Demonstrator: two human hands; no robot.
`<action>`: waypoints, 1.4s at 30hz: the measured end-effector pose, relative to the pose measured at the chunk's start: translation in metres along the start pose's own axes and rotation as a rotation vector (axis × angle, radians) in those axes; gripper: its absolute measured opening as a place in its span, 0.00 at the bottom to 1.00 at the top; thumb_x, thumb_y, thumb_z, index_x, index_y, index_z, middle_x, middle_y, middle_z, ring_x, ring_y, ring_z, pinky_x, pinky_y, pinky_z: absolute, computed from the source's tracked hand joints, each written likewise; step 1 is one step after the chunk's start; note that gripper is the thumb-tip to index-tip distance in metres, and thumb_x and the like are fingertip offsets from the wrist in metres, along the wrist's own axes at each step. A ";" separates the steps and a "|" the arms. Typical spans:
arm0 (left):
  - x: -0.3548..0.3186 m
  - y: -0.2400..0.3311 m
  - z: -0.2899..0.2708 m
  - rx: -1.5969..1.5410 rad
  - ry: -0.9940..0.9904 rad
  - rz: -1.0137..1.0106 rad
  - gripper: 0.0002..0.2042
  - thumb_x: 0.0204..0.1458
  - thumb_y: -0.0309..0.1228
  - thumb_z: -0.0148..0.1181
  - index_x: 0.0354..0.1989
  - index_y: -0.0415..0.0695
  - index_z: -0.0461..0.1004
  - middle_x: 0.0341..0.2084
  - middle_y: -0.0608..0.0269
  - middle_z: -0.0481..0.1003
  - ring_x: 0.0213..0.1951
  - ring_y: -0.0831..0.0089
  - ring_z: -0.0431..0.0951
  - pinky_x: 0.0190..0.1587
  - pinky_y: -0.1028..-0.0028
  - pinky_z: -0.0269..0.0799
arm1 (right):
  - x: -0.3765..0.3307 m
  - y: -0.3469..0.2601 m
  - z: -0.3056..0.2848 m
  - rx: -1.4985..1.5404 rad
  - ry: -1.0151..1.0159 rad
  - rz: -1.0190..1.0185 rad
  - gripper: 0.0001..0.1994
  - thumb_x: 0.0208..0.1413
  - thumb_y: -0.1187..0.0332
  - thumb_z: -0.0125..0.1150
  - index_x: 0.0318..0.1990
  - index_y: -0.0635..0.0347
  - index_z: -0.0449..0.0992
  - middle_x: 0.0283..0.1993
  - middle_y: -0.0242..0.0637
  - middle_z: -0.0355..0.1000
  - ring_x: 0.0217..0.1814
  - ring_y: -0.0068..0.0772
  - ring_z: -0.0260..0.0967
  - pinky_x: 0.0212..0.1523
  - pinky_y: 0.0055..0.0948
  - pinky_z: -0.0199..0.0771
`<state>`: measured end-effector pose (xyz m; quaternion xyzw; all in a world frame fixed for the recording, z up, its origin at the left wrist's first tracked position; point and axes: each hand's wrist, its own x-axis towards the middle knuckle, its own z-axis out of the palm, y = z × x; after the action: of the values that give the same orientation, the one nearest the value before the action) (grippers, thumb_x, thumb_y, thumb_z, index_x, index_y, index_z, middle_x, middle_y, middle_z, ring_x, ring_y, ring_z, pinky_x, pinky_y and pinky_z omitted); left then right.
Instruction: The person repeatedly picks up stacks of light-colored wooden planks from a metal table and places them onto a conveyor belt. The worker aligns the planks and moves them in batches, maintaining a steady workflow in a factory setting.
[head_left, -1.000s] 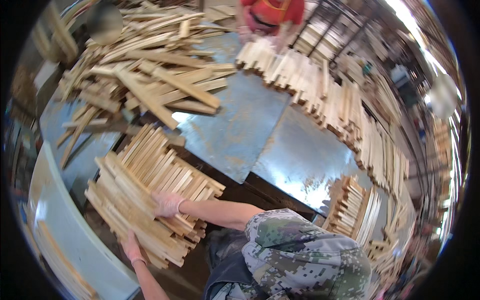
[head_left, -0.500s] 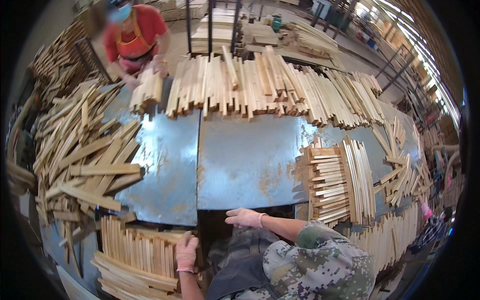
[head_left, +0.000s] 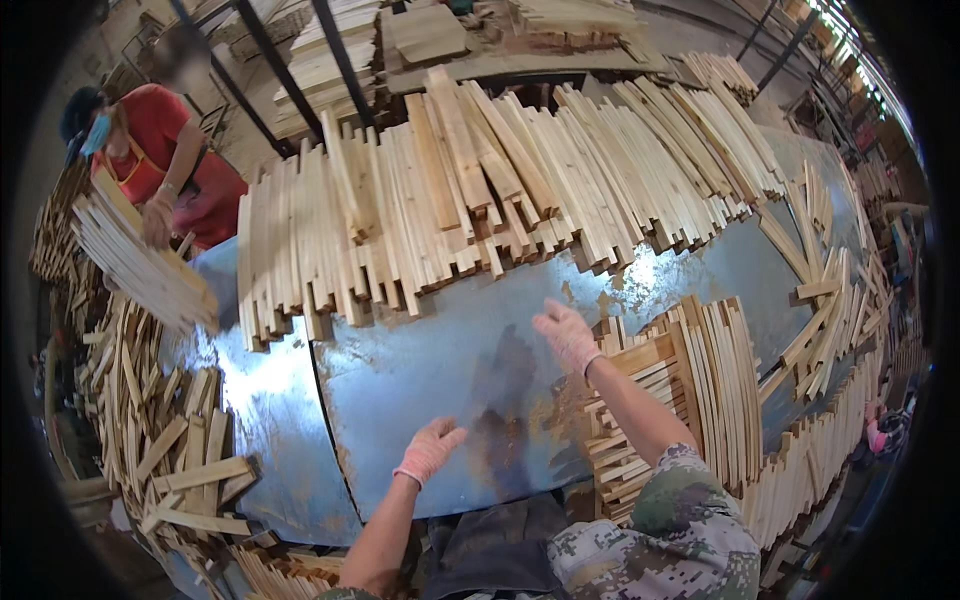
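My left hand [head_left: 430, 450], in a pale pink glove, hovers over the near middle of the blue-grey metal table [head_left: 410, 365]. It holds nothing, and its thumb stands apart from the fingers. Farther out and to the right, my right hand [head_left: 567, 338], gloved alike, reaches forward with fingers stretched and nothing in them. Beyond both hands lies a long row of pale wooden strips [head_left: 390, 215], side by side with uneven ends, a few lying on top. Close to my right forearm is a stack of strips [head_left: 725, 375], some laid crosswise.
A co-worker in red [head_left: 160, 150] at the far left holds a bundle of strips [head_left: 140, 255]. Loose, jumbled strips [head_left: 190, 450] pile up on the left. More scattered strips [head_left: 815, 310] lie at the right. Dark metal posts [head_left: 280, 70] rise behind the long row.
My hands have moved from the table's near edge out over its top, both reaching forward. My view has shifted. The co-worker has lifted a bundle of strips off the table.
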<state>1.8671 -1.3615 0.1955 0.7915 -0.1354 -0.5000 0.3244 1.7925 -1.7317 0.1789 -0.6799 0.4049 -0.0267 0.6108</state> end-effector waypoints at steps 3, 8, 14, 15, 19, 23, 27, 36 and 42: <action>0.058 0.045 -0.031 0.050 0.024 0.029 0.36 0.62 0.51 0.66 0.69 0.33 0.72 0.62 0.39 0.78 0.66 0.50 0.78 0.69 0.62 0.70 | 0.056 -0.026 -0.030 -0.144 0.022 0.120 0.35 0.63 0.55 0.68 0.71 0.68 0.68 0.62 0.52 0.78 0.64 0.45 0.76 0.66 0.39 0.73; 0.183 0.148 -0.065 0.039 0.233 0.170 0.40 0.59 0.50 0.70 0.72 0.32 0.67 0.65 0.38 0.75 0.67 0.49 0.76 0.71 0.60 0.69 | 0.135 -0.070 -0.049 -0.548 0.292 -0.169 0.35 0.61 0.55 0.66 0.72 0.63 0.68 0.67 0.56 0.74 0.68 0.57 0.71 0.69 0.44 0.71; 0.280 0.273 -0.083 0.265 0.547 0.238 0.46 0.54 0.53 0.72 0.74 0.34 0.64 0.65 0.33 0.73 0.69 0.45 0.71 0.71 0.56 0.67 | 0.229 -0.109 -0.015 -0.768 0.334 -0.424 0.39 0.63 0.52 0.61 0.78 0.61 0.60 0.73 0.56 0.69 0.79 0.60 0.61 0.79 0.52 0.57; 0.290 0.292 -0.087 0.305 0.590 0.220 0.47 0.53 0.54 0.72 0.75 0.34 0.64 0.64 0.32 0.73 0.69 0.44 0.71 0.71 0.55 0.67 | 0.239 -0.116 -0.005 -0.760 0.313 -0.401 0.40 0.63 0.52 0.62 0.78 0.62 0.60 0.74 0.56 0.68 0.80 0.60 0.58 0.80 0.53 0.54; 0.334 0.338 -0.093 0.399 0.657 0.147 0.48 0.47 0.57 0.74 0.72 0.36 0.67 0.60 0.34 0.75 0.63 0.43 0.76 0.67 0.56 0.72 | 0.270 -0.107 0.025 -0.875 0.368 -0.469 0.40 0.64 0.52 0.62 0.78 0.63 0.59 0.75 0.54 0.67 0.82 0.61 0.54 0.81 0.56 0.49; 0.362 0.340 -0.098 0.386 0.615 0.160 0.30 0.50 0.46 0.74 0.54 0.37 0.77 0.38 0.49 0.85 0.45 0.50 0.86 0.51 0.58 0.81 | 0.265 -0.118 0.023 -0.855 0.358 -0.493 0.38 0.61 0.57 0.66 0.75 0.64 0.62 0.71 0.51 0.71 0.76 0.57 0.63 0.79 0.57 0.54; 0.368 0.307 -0.116 -0.163 0.306 0.153 0.19 0.53 0.40 0.70 0.46 0.40 0.77 0.30 0.62 0.78 0.34 0.75 0.79 0.37 0.69 0.78 | 0.245 -0.143 0.022 -0.714 0.281 -0.452 0.43 0.57 0.65 0.69 0.79 0.58 0.56 0.62 0.50 0.73 0.63 0.56 0.73 0.64 0.54 0.73; 0.289 0.274 -0.096 -0.539 0.106 0.129 0.30 0.56 0.35 0.65 0.68 0.40 0.72 0.45 0.61 0.82 0.43 0.71 0.82 0.45 0.70 0.79 | 0.169 -0.117 0.044 -0.547 0.169 -0.463 0.48 0.51 0.68 0.73 0.81 0.54 0.55 0.56 0.49 0.74 0.55 0.56 0.77 0.52 0.51 0.80; 0.266 0.242 -0.083 -0.770 -0.059 0.163 0.33 0.54 0.29 0.66 0.72 0.39 0.67 0.54 0.58 0.79 0.56 0.65 0.81 0.61 0.62 0.80 | 0.127 -0.099 0.044 -0.456 0.116 -0.417 0.45 0.54 0.66 0.72 0.79 0.55 0.57 0.54 0.49 0.73 0.54 0.59 0.77 0.52 0.53 0.79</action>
<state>2.0903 -1.6555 0.1890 0.5839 -0.0098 -0.5092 0.6322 1.9521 -1.7773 0.1945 -0.8652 0.2865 -0.0985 0.3997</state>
